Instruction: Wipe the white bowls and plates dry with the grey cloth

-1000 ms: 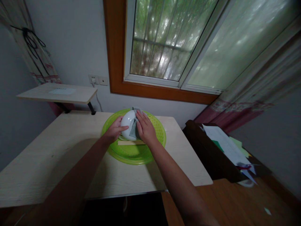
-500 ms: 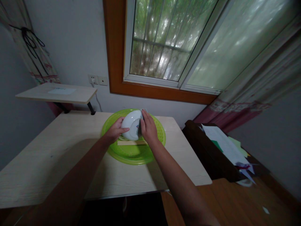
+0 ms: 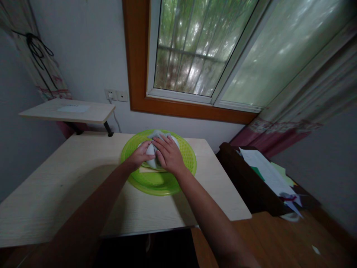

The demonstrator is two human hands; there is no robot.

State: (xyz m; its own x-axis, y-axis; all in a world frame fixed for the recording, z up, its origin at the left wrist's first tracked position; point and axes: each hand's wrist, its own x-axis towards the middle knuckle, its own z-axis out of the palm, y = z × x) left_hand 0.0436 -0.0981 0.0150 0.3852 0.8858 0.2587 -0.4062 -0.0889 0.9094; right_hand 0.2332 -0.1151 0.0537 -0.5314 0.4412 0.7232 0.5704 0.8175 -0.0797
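A round green plastic basin (image 3: 182, 169) sits on the pale wooden table (image 3: 83, 186) under the window. My left hand (image 3: 139, 155) grips the left edge of a white dish (image 3: 151, 150) held over the basin. My right hand (image 3: 166, 154) lies on top of the dish with fingers spread, pressing a grey cloth (image 3: 158, 133) against it. Most of the dish is hidden under the hands and cloth. A pair of wooden chopsticks (image 3: 147, 169) lies in the basin just below the hands.
A small raised shelf (image 3: 69, 109) stands at the table's back left, with a wall socket (image 3: 116, 95) behind it. To the right, a dark low cabinet (image 3: 251, 182) carries loose papers (image 3: 267, 169). Curtains hang at both sides; wooden floor lies at the lower right.
The dish was tilted up with its white face showing. My right hand has now slid left across it with the cloth, covering most of it. The left hand has kept its hold.
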